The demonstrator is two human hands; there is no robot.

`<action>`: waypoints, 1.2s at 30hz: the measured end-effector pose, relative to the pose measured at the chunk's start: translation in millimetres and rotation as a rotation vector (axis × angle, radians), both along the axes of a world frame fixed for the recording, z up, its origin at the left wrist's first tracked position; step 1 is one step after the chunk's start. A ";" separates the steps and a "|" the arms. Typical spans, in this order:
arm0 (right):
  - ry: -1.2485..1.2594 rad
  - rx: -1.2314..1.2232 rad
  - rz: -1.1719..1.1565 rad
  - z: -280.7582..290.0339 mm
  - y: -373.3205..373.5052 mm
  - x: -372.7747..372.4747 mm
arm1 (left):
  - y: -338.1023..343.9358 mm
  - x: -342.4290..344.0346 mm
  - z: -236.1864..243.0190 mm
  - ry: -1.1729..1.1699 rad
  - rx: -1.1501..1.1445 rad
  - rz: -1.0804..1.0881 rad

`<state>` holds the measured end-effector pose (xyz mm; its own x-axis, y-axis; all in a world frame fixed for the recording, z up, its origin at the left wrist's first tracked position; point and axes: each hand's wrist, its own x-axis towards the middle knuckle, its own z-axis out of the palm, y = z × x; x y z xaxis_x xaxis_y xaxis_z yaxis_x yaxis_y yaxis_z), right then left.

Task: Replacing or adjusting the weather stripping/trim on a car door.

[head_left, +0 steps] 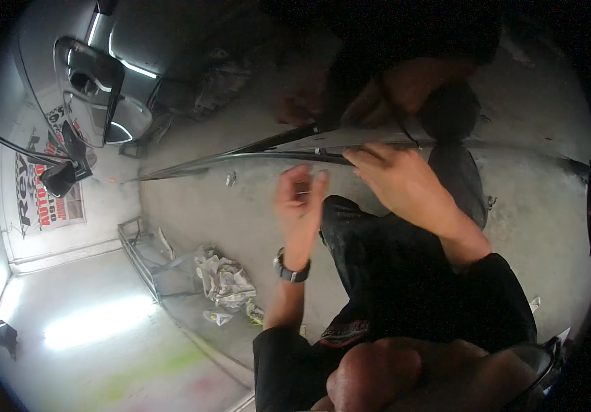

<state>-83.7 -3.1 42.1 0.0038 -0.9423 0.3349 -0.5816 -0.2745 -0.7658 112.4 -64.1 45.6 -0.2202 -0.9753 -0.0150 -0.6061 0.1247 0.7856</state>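
Note:
A long black trim strip runs along the lower edge of a glossy black vehicle panel. My right hand is on the strip, its fingers bent over the edge; their tips are partly hidden. Just below the strip and left of my right hand, my left hand is raised, somewhat blurred. Its thumb stands apart from the curled fingers, and I make out nothing held between them. A dark wristwatch is on my left wrist. Small light clips show along the strip between my hands.
My bent knee is close beneath the strip. Crumpled paper and plastic lie on the concrete floor at left, beside a metal frame. A mirror-like part hangs at upper left, near a wall banner.

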 end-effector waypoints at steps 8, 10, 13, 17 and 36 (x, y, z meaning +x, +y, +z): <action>0.241 -0.275 -0.041 -12.0 7.9 7.6 | -56.1 34.1 69.3 -0.282 -0.052 -0.254; 0.262 -0.298 -0.037 -14.7 9.1 7.1 | -67.2 29.3 80.7 -0.374 -0.074 -0.294; 0.332 -0.350 -0.064 -17.1 8.5 6.4 | -77.4 21.9 89.1 -0.445 0.111 -0.359; 0.316 -0.376 -0.047 -18.4 7.5 5.3 | -82.9 17.1 88.4 -0.355 0.332 -0.314; 0.340 -0.330 -0.050 -19.2 10.4 6.7 | -81.6 4.8 78.6 -0.187 0.513 0.041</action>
